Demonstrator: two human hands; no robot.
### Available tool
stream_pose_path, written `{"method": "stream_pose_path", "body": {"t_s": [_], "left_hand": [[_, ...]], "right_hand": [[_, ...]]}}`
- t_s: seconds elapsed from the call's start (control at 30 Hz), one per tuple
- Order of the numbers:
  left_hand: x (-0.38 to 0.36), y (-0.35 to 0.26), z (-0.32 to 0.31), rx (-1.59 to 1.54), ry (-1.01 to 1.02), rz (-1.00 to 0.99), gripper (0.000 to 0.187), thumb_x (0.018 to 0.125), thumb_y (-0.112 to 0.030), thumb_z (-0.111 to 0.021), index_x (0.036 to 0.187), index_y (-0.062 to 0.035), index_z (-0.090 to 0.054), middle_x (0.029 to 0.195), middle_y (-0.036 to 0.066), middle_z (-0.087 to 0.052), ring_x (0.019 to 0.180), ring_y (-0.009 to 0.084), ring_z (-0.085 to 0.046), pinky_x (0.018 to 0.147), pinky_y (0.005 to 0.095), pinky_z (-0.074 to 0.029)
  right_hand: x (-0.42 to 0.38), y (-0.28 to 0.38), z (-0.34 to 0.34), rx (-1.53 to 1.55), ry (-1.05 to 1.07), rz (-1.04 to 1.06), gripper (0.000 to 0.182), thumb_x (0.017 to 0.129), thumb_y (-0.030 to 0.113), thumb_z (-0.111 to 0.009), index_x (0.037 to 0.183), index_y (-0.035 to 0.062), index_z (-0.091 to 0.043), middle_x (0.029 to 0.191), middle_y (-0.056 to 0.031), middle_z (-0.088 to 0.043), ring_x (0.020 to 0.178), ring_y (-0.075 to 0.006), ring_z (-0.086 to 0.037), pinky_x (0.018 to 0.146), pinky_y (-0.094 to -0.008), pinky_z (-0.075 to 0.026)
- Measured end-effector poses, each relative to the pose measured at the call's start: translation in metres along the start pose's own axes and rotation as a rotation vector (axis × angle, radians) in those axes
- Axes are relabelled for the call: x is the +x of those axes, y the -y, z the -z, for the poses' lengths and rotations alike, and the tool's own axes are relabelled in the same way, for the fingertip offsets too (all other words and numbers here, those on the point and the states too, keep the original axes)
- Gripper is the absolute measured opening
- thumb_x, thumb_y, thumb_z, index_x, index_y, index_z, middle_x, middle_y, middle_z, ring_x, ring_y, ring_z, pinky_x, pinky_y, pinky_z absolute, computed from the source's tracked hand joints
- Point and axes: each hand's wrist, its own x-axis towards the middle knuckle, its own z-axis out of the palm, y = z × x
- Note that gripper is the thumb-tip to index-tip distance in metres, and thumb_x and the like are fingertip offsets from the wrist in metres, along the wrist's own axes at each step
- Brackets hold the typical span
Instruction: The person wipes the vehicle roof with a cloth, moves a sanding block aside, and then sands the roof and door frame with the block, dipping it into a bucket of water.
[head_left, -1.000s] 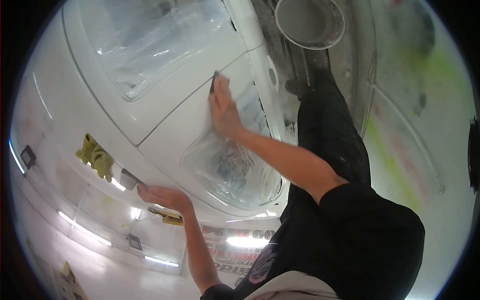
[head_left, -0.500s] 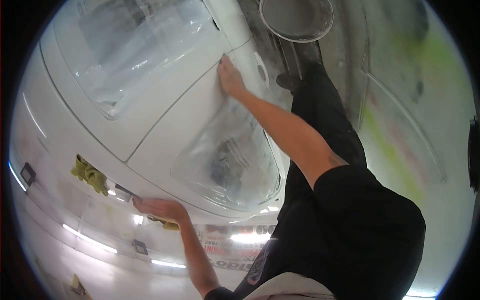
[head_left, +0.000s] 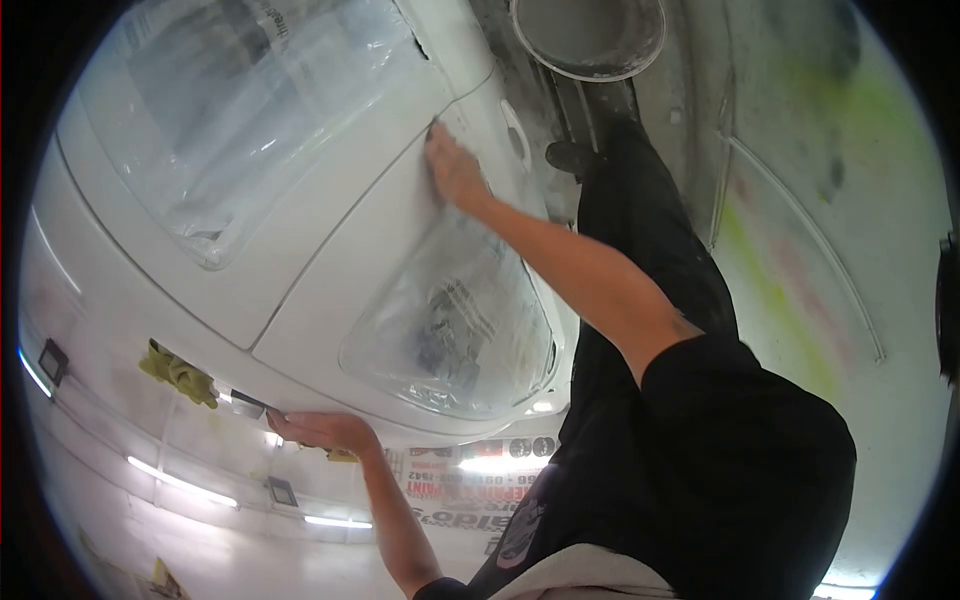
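Observation:
My right hand (head_left: 455, 170) touches the white vehicle body (head_left: 330, 255) beside a panel seam, its fingers pressed together. Something small and dark shows at its fingertips, too unclear to name. Lower in the view, my left hand (head_left: 325, 431) pinches a flat grey tool (head_left: 249, 401) like a scraper, near the curved upper edge of the body. A crumpled yellow-green cloth (head_left: 178, 374) lies beyond the tool. Cloudy plastic sheeting (head_left: 455, 325) covers a window between my arms, and more plastic (head_left: 240, 115) covers another window at the upper left.
A round container (head_left: 588, 38) with a grey inside stands near my feet. A door handle (head_left: 516, 133) sticks out by my right hand. The wall (head_left: 800, 230) on the right has colored paint marks. Lit tubes (head_left: 182, 482) and a banner (head_left: 465, 490) are in the background.
The view has shifted slightly. My right hand has moved a little down and left along the seam. The flat tool in my left hand is angled differently and looks narrower.

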Motion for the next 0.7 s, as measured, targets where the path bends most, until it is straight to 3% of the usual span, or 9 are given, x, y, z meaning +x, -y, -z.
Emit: {"method": "stream_pose_path", "body": {"t_s": [0.03,0.13,0.17,0.27,0.3,0.4,0.5,0.63,0.7], "left_hand": [[0.001,-0.002,-0.001,-0.003,-0.004,0.007,0.056,0.114,-0.034,-0.025,0.148,0.0081,-0.038,0.149,0.027,-0.04,0.138,0.0418,-0.04,0.116,0.0495,-0.034],[-0.002,-0.012,-0.001,0.0,-0.014,0.055,0.056,0.114,-0.035,-0.026,0.147,0.0075,-0.038,0.149,0.027,-0.04,0.138,0.0416,-0.04,0.116,0.0493,-0.034],[-0.002,-0.017,-0.001,-0.008,-0.011,0.071,0.056,0.113,-0.035,-0.026,0.148,0.0072,-0.038,0.149,0.027,-0.041,0.139,0.0416,-0.04,0.116,0.0492,-0.034],[0.0,-0.014,0.0,0.006,-0.005,0.06,0.057,0.113,-0.037,-0.026,0.149,0.0063,-0.037,0.15,0.027,-0.04,0.139,0.0414,-0.039,0.117,0.049,-0.034],[-0.001,-0.013,-0.003,0.011,-0.016,0.054,0.057,0.113,-0.037,-0.026,0.149,0.006,-0.037,0.15,0.027,-0.039,0.139,0.0414,-0.039,0.117,0.0489,-0.034],[-0.003,-0.019,0.0,0.0,0.004,0.073,0.058,0.113,-0.038,-0.025,0.15,0.0053,-0.036,0.152,0.027,-0.037,0.14,0.0414,-0.038,0.117,0.0488,-0.034],[-0.001,-0.026,0.0,0.012,0.031,0.11,0.059,0.113,-0.039,-0.026,0.151,0.0055,-0.035,0.153,0.026,-0.035,0.14,0.0413,-0.038,0.117,0.0486,-0.034],[-0.005,-0.016,-0.001,-0.004,0.007,0.056,0.061,0.113,-0.041,-0.025,0.151,0.0053,-0.035,0.151,0.026,-0.035,0.138,0.0409,-0.04,0.115,0.0487,-0.037],[-0.003,-0.028,0.0,-0.026,0.005,0.134,0.061,0.112,-0.041,-0.025,0.151,0.0052,-0.035,0.15,0.026,-0.036,0.137,0.0405,-0.041,0.114,0.0488,-0.039]], "right_hand": [[-0.009,-0.004,-0.006,-0.03,-0.037,0.114,0.056,0.11,0.036,-0.041,0.15,-0.0039,-0.043,0.146,-0.0265,-0.055,0.137,-0.0395,-0.052,0.117,-0.0338,-0.037],[-0.001,-0.007,-0.01,-0.108,-0.143,0.035,0.058,0.109,0.036,-0.041,0.15,-0.0057,-0.042,0.142,-0.0269,-0.058,0.136,-0.0398,-0.053,0.117,-0.0336,-0.038],[0.028,-0.014,0.01,-0.103,0.022,-0.225,0.061,0.11,0.037,-0.039,0.154,-0.0045,-0.034,0.144,-0.0274,-0.057,0.138,-0.0402,-0.051,0.117,-0.0346,-0.038],[0.049,0.005,0.03,-0.106,0.22,-0.371,0.064,0.11,0.037,-0.038,0.157,-0.0038,-0.028,0.145,-0.0282,-0.055,0.14,-0.0406,-0.049,0.117,-0.0364,-0.038],[0.029,0.028,0.034,-0.055,0.263,-0.417,0.064,0.11,0.037,-0.038,0.158,-0.0033,-0.027,0.156,-0.0274,-0.044,0.148,-0.0384,-0.039,0.121,-0.0377,-0.033],[-0.067,0.066,0.0,-0.132,0.151,-0.021,0.063,0.111,0.036,-0.037,0.158,-0.0042,-0.027,0.165,-0.0258,-0.03,0.155,-0.0371,-0.026,0.125,-0.038,-0.025],[-0.041,0.042,0.001,0.093,0.088,-0.203,0.062,0.112,0.034,-0.037,0.159,-0.0052,-0.025,0.169,-0.0246,-0.019,0.158,-0.0374,-0.015,0.128,-0.0381,-0.017],[0.003,0.02,0.025,0.077,0.181,-0.283,0.064,0.113,0.033,-0.033,0.162,-0.0049,-0.016,0.169,-0.0286,-0.013,0.158,-0.0415,-0.012,0.129,-0.0403,-0.016],[-0.033,0.045,0.009,0.056,0.142,-0.237,0.063,0.112,0.032,-0.036,0.16,-0.0055,-0.021,0.168,-0.0279,-0.019,0.157,-0.0401,-0.015,0.128,-0.0401,-0.017]]}}
